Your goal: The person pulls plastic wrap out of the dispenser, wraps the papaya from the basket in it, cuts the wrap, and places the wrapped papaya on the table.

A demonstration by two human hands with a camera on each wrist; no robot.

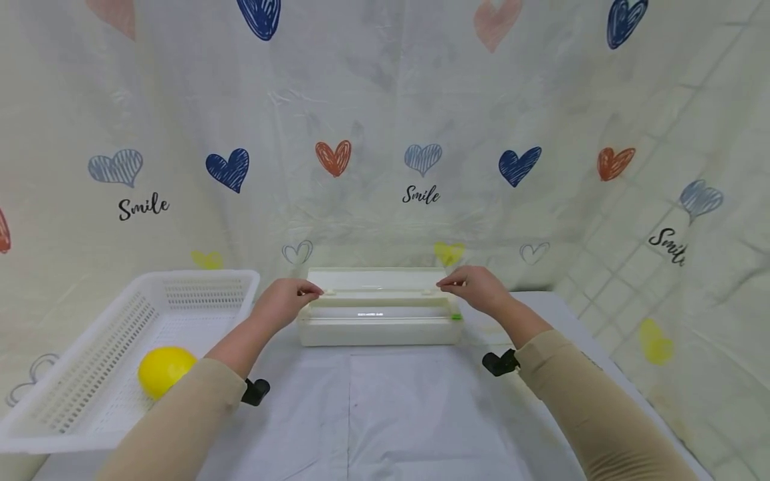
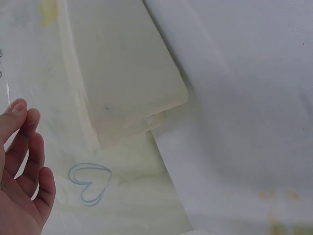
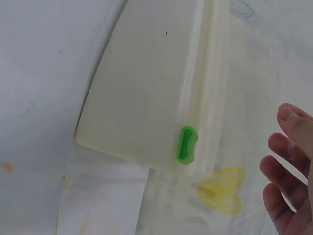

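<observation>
A cream cling film dispenser (image 1: 380, 334) stands against the back curtain with its lid (image 1: 379, 278) raised. Inside it shows a shiny roll of cling film (image 1: 373, 312). My left hand (image 1: 285, 300) is at the box's left end, thumb and fingertips pinching the thin clear film. On the opposite end my right hand (image 1: 478, 288) pinches the film too, just above the green slider (image 3: 186, 146). The film between the hands is nearly invisible. Both wrist views show the dispenser's outer wall, with the left fingers (image 2: 32, 147) and right fingers (image 3: 281, 171) off to the side.
To the left, a white perforated basket (image 1: 204, 275) holds a round yellow fruit-like object (image 1: 165, 371), partly behind the left forearm. A white cloth (image 1: 385, 414) covers the table. The heart-printed curtain (image 1: 373, 220) rises right behind the dispenser.
</observation>
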